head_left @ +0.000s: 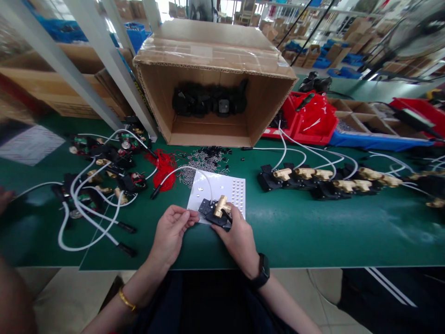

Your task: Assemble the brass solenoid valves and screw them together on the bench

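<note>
My right hand (238,236) is closed on a black housing (208,209) with a brass fitting (221,205) on top, over a white sheet (217,183). A white cable (194,168) curves from the housing to a black connector at the left. My left hand (176,227) is beside the housing's left end, thumb and fingertips pressed together at the sheet's edge; whatever they pinch is too small to make out. Rows of small round pieces (238,192) lie on the sheet's right part. Behind it are loose screws (198,167) and a red bundle (165,169).
An open cardboard box (215,55) stands behind the sheet. Cabled assemblies (104,176) crowd the left; a row of brass-fitted units (306,178) lies right. Red bins (313,120) and a blue tray (375,139) stand behind. Another person's hand (5,198) shows at far left.
</note>
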`<state>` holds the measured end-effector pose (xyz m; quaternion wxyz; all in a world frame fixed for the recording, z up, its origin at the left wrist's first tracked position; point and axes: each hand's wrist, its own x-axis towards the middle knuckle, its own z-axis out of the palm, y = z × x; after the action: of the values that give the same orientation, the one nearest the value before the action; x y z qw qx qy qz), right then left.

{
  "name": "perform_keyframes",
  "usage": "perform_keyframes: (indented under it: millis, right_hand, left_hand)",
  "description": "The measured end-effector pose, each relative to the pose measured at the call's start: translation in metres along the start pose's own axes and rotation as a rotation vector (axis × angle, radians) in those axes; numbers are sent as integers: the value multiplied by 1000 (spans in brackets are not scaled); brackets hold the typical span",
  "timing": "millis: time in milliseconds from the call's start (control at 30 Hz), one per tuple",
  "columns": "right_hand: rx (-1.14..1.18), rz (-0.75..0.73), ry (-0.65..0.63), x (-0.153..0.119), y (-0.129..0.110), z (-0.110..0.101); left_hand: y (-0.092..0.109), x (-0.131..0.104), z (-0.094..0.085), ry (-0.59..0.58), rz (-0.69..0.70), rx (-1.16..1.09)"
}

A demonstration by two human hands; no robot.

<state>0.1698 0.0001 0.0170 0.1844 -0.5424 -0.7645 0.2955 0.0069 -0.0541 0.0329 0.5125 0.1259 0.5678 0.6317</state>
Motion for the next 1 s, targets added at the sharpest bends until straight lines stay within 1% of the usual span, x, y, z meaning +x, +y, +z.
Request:
perform_keyframes:
  millis: [100, 200, 300, 367, 433, 533, 633, 733, 833, 900, 1000]
  right_hand:
    - [-16, 14, -4, 0, -1, 1]
    - [-17, 25, -5, -1, -2, 1]
    - [-10, 23, -4, -2, -2, 1]
    - [-14, 21, -4, -2, -2, 1]
    - [-19, 22, -5, -2, -1, 1]
    - [-21, 17, -8, -2, 0, 2]
    - [-28, 8, -3, -3, 3, 4]
    - [-27, -8, 12, -3, 6, 6]
    - [-19, -36, 23, -2, 8, 7]
    - [-18, -43, 24, -2, 8, 7]
    - [-32, -37, 11, -3, 7, 6]
  left_hand:
    - [-1, -2, -1, 12, 145, 213]
    - [-5, -1, -4, 33, 197, 319]
    - [-12, 1, -8, 129, 264, 390]
    - [-16, 3, -9, 163, 251, 361]
    - [-18, 4, -8, 135, 185, 238]
    - [-11, 6, -4, 90, 131, 94]
    - [-2, 3, 0, 97, 122, 75]
    - [-2, -2, 0, 110, 160, 216]
    - [-10, -8, -1, 113, 271, 425]
    - [-16, -10, -2, 115, 355, 526]
    - [-19, -10, -2, 58, 413, 608]
